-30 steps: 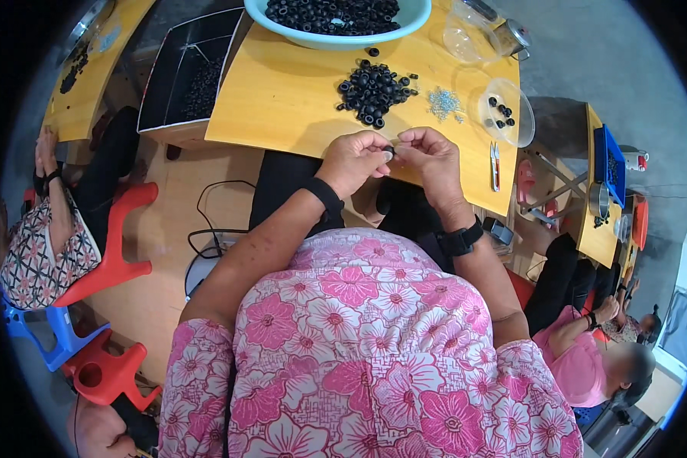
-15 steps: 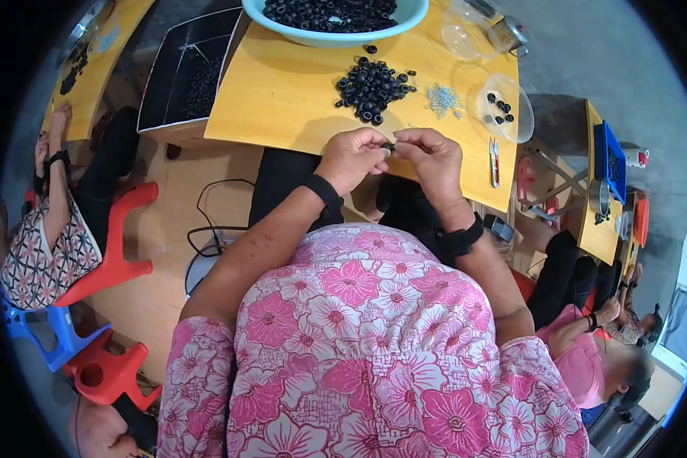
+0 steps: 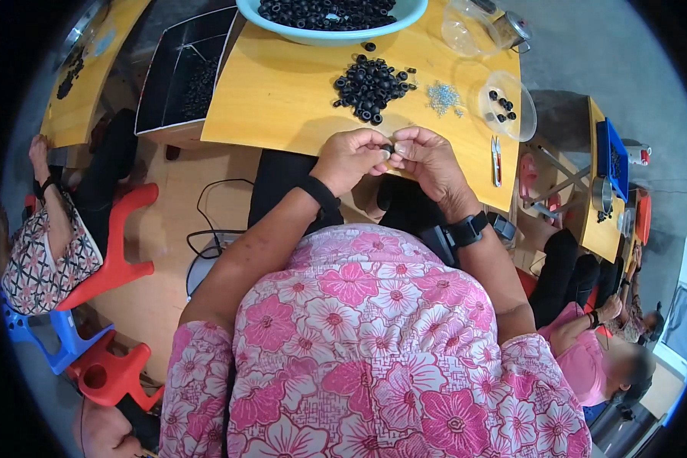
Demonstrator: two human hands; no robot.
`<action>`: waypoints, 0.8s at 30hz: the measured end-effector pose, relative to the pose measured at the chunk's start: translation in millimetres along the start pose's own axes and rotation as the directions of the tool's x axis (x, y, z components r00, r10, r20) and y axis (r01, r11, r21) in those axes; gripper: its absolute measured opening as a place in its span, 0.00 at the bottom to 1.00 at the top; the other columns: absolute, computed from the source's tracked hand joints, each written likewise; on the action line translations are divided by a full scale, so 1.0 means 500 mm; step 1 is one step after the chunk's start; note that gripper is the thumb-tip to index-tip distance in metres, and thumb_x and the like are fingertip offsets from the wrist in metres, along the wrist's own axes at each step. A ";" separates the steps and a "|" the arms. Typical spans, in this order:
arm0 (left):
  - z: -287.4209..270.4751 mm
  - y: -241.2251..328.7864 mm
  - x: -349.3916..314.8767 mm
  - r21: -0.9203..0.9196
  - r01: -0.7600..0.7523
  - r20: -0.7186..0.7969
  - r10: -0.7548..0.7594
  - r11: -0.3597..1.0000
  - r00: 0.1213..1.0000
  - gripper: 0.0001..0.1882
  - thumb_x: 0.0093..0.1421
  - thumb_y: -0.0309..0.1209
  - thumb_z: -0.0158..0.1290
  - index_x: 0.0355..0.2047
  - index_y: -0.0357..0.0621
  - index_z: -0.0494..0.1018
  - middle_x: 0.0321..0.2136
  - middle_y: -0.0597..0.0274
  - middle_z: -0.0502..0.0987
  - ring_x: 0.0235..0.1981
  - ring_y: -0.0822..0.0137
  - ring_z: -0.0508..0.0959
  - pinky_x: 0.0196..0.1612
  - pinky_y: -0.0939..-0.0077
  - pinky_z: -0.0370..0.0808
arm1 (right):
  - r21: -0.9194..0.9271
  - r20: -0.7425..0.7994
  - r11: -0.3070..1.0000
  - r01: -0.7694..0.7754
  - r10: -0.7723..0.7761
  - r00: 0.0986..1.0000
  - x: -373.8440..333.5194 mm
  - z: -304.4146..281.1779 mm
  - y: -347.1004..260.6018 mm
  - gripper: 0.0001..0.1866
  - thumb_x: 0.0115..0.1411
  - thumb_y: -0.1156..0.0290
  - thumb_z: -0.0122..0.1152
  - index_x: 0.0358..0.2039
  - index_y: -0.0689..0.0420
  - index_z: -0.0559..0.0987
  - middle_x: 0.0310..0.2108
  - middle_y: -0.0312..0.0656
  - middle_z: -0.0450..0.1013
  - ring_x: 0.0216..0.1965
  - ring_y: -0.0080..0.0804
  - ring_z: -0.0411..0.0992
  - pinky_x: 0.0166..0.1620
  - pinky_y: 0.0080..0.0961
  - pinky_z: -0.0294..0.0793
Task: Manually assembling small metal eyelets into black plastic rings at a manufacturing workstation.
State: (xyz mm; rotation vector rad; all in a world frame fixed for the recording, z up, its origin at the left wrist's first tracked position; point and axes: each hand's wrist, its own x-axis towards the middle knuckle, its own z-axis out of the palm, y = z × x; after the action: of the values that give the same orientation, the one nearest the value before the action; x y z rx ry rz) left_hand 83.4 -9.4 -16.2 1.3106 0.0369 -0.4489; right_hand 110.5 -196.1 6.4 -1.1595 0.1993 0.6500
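Just off the table's near edge, my left hand (image 3: 349, 162) pinches a small round black part (image 3: 389, 148) between thumb and fingers. My right hand (image 3: 433, 164) meets it from the other side, thumb and fingertips closed at that part. Whether a second tiny piece sits in the right fingertips is hidden. Beyond my hands lies a loose pile of black ring-shaped parts (image 3: 372, 85). To its right is a small heap of tiny clear bluish pieces (image 3: 443, 98).
A light blue basin (image 3: 332, 37) of black parts stands at the yellow table's (image 3: 271, 95) far side. At right are a clear dish (image 3: 525, 114) with several black parts, small snips (image 3: 497, 162), a clear container (image 3: 469, 34) and a metal cup (image 3: 514, 30). Co-workers sit both sides.
My right wrist has turned, showing more of its black band, and its fingers press closer to the black part. The left co-worker's hands have moved at their table's edge.
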 end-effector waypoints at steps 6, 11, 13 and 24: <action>0.004 0.003 -0.002 0.000 -0.020 -0.015 0.020 1.000 1.000 0.12 0.60 0.25 0.53 0.44 0.33 0.73 0.31 0.62 0.78 0.28 0.76 0.77 0.34 0.82 0.76 | 0.002 0.109 0.999 -0.049 0.049 0.993 -0.003 -0.013 -0.012 0.11 0.57 0.77 0.58 0.41 0.64 0.73 0.34 0.41 0.73 0.32 0.27 0.73 0.40 0.23 0.77; -0.006 -0.003 -0.001 0.013 -0.067 0.043 0.067 0.998 0.997 0.12 0.59 0.23 0.54 0.43 0.33 0.74 0.33 0.62 0.78 0.28 0.76 0.77 0.34 0.83 0.76 | -0.021 0.166 0.997 -0.070 0.073 0.983 -0.010 -0.016 -0.019 0.14 0.57 0.74 0.61 0.43 0.64 0.73 0.33 0.40 0.73 0.31 0.25 0.73 0.39 0.22 0.77; -0.004 -0.001 -0.003 0.016 -0.070 0.042 0.070 0.997 0.997 0.12 0.58 0.23 0.54 0.43 0.33 0.74 0.33 0.62 0.78 0.29 0.76 0.77 0.34 0.82 0.76 | -0.041 0.168 0.996 -0.078 0.084 0.982 -0.012 -0.018 -0.018 0.15 0.57 0.73 0.61 0.43 0.63 0.73 0.33 0.39 0.73 0.31 0.24 0.73 0.39 0.21 0.77; 0.013 0.010 -0.027 0.119 -0.180 0.038 0.177 0.976 0.984 0.11 0.57 0.23 0.55 0.41 0.35 0.77 0.37 0.62 0.75 0.35 0.74 0.76 0.36 0.81 0.76 | 0.007 0.278 0.987 -0.159 0.150 0.949 -0.026 -0.028 -0.016 0.17 0.57 0.66 0.63 0.42 0.65 0.74 0.34 0.38 0.75 0.30 0.21 0.73 0.38 0.21 0.78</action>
State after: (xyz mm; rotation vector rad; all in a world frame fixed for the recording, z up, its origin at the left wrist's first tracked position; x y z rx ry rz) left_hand 71.3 -10.5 -6.3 1.4142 -0.1323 -0.3190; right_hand 107.2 -215.4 13.0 -1.0178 0.0612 0.9372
